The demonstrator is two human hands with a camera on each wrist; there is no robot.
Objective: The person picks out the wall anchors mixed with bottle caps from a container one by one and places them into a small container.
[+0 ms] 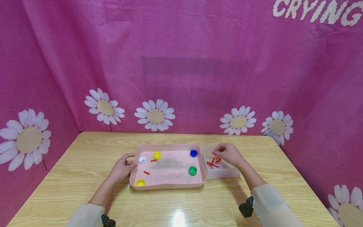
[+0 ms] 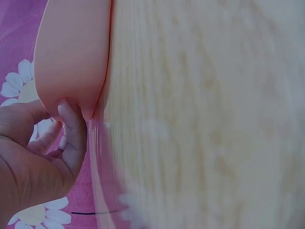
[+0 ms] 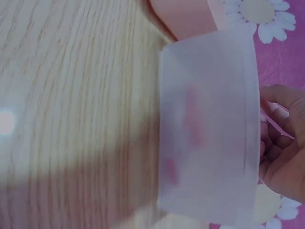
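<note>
My left hand (image 1: 124,167) grips the left end of a shallow pink tray (image 1: 167,186), its fingers bent at the tray's rim and outer wall in the left wrist view. Two short red sticks (image 1: 146,172) lie in the tray among small round caps. Over a translucent box (image 1: 224,173) at the tray's right, my right hand (image 1: 228,153) hovers with curled fingers and its fingertips close together. Several red sticks (image 1: 210,164) lie in that box. The box wall partly hides the right fingertips in the right wrist view; I cannot tell whether they pinch anything.
Inside the tray stand a white cap (image 1: 142,160), a yellow cap (image 1: 157,154) at the back, another yellow cap (image 1: 140,182) in the front corner, a blue cap (image 1: 193,153) and a green cap (image 1: 192,171). A pink flowered curtain (image 1: 184,78) hangs behind the wooden table (image 1: 158,208).
</note>
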